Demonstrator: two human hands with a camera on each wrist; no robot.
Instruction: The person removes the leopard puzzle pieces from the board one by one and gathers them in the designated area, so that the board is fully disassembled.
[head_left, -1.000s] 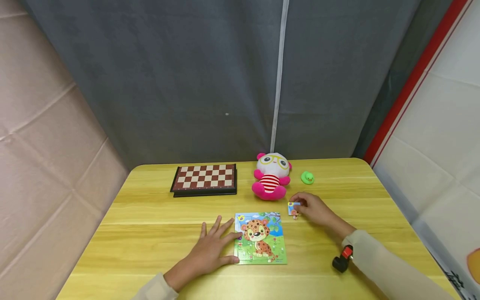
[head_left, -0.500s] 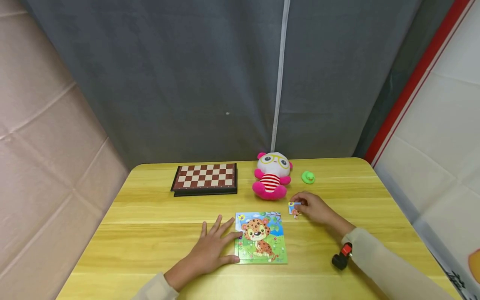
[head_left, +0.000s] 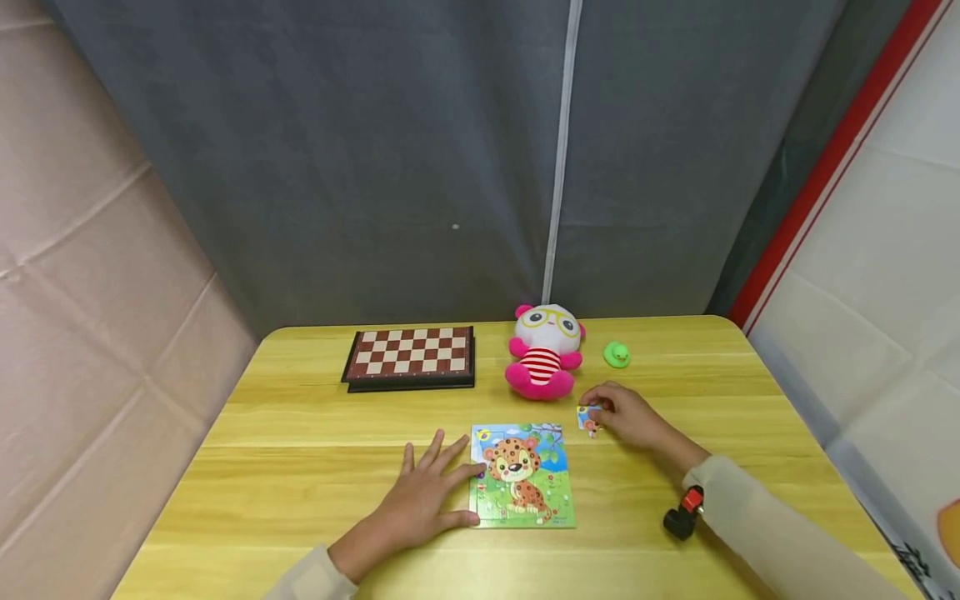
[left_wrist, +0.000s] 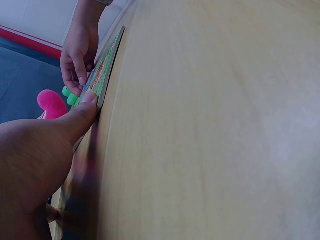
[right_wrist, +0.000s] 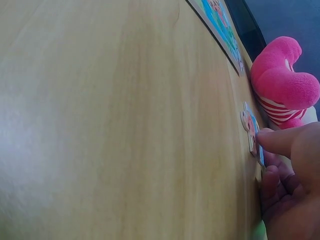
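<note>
Here's the left hand (head_left: pixel 420 504), fingers straight and fanned wide, gripping nothing, its thumb and a fingertip resting on the near-left edge of the puzzle (head_left: pixel 525 479), which lies flat just right of those fingers. Over on the other side, the right hand (head_left: pixel 628 417) is curled in, thumb and fingers pinching a small piece (head_left: pixel 582 419) at their tips, beyond and to the right of the puzzle; whether that's one piece or a stack, I cannot tell.

The sound play, I'd say: a light pinch on the edges, picture face uncovered, the tab free of the fingers so it doesn't bend. That left hand wants only gentle pressure, enough to steady the puzzle without nudging it. Mind the plush (head_left: pixel 542 367) too, just beyond the right fingertips.

And against half a second ago? Hardly a stir! The piece looks slightly turned at the right fingertips, its tab sitting at a fresh slant. Both hands hold their places, the left fingers still spread, and puzzle and plush stay put.
</note>
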